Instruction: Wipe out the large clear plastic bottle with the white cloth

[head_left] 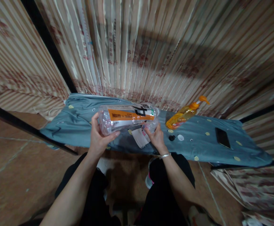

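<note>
A big clear plastic bottle (127,116) with an orange, white and black label is held on its side above the cloth, its neck pointing right. My left hand (99,135) is closed around its base end, the thumb along the lower side. Below the bottle's neck, my right hand (157,137) grips a smaller clear plastic container (153,125) with some pink on it; the large bottle partly covers it. A pale folded cloth or paper (140,138) lies just left of my right hand. Right of that hand are a black cap (172,137) and a white cap (180,137).
An orange pump bottle (181,116) of yellow liquid stands behind the caps. Farther right lies a black phone (222,137). A blue-grey patterned cloth (209,150) covers the narrow table. Striped curtains (151,56) hang behind it, with a dark metal pole (49,47) at left.
</note>
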Available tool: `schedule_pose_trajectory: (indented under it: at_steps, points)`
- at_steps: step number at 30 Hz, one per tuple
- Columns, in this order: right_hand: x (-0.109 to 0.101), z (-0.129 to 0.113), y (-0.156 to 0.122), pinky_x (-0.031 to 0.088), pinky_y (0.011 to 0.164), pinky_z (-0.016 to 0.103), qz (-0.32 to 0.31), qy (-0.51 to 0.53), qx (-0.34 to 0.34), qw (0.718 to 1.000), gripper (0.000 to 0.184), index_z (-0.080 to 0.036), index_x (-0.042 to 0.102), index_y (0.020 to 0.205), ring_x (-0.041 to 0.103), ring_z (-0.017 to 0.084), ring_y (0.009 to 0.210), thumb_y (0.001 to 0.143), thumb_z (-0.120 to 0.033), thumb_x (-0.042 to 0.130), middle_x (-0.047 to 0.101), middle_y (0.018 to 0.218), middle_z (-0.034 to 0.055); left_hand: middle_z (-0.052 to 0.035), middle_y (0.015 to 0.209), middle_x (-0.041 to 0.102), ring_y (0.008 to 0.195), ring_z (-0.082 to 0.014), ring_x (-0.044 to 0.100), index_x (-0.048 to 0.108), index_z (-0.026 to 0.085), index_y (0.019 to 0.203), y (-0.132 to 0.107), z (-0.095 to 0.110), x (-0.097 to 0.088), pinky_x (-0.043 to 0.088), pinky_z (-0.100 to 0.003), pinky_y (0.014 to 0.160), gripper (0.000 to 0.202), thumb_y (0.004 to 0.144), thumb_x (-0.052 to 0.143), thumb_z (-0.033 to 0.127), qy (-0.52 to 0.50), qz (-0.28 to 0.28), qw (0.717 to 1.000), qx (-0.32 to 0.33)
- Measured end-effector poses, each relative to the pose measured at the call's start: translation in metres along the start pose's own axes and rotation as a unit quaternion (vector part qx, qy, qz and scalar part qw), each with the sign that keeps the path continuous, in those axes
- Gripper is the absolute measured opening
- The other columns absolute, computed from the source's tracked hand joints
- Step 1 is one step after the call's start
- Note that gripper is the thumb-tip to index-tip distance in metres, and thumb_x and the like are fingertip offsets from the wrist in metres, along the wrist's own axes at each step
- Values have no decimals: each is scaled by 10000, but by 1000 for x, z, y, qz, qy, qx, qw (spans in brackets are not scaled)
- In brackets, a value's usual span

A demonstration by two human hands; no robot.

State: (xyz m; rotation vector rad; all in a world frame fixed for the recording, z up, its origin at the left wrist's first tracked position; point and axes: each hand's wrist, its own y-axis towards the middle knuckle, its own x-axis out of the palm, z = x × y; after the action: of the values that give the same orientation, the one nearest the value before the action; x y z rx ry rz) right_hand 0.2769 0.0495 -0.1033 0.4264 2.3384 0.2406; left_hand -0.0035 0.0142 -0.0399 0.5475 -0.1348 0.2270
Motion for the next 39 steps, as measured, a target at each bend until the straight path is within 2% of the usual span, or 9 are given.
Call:
schedule_pose_trajectory:
  at_steps: [9,13,17,23,30,35,39]
  points:
    - [0,0,2,584,779,437,-16,-11,5,1000,606,-182,522,1272,766,348,919,826,-552,702,781,1023,134,-84,1221,675,1085,-290,724,548,250,1320,1,1,3,645,-426,911,961,527,1007,537,7,18,1000,6]
    - [2,0,2,590,785,432,-9,0,0,1000,577,-187,523,1260,770,334,920,824,-516,707,785,1037,128,-71,1180,695,1043,-259,735,542,248,1315,1,4,6,642,-364,883,956,530,1004,539,-4,14,1000,4]
    - [2,-1,2,590,783,417,-7,12,-8,1000,513,-209,534,1239,771,319,918,835,-464,719,786,1014,103,-73,1197,691,1046,-240,731,548,246,1307,0,6,7,637,-337,882,951,520,1012,510,-12,24,1000,-7]
    - [5,-2,1,592,790,425,0,-1,6,1000,555,-183,518,1272,781,331,918,831,-420,754,789,1022,125,-67,1235,686,1052,-228,733,536,258,1313,-2,7,6,633,-332,909,952,510,1024,412,-38,24,998,-40]
    - [4,-5,1,590,801,426,-10,8,-6,1000,476,-198,512,1230,784,340,954,859,-376,751,784,1008,120,-72,1269,677,1073,-225,738,537,275,1304,-2,8,7,639,-322,908,957,491,1033,373,-48,29,997,-46]
    - [3,-9,1,588,821,410,-13,6,1,1000,511,-162,501,1264,787,338,990,866,-348,763,788,1060,149,-56,1249,678,1090,-235,730,546,279,1294,-1,9,7,633,-310,884,951,484,1037,371,-48,24,998,-42]
    - [3,-9,2,589,830,389,-11,7,0,1000,496,-180,502,1250,787,325,1010,868,-344,772,788,1069,126,-53,1162,707,991,-222,743,572,254,1253,-1,13,7,638,-305,833,927,461,1043,353,-48,34,997,-42]
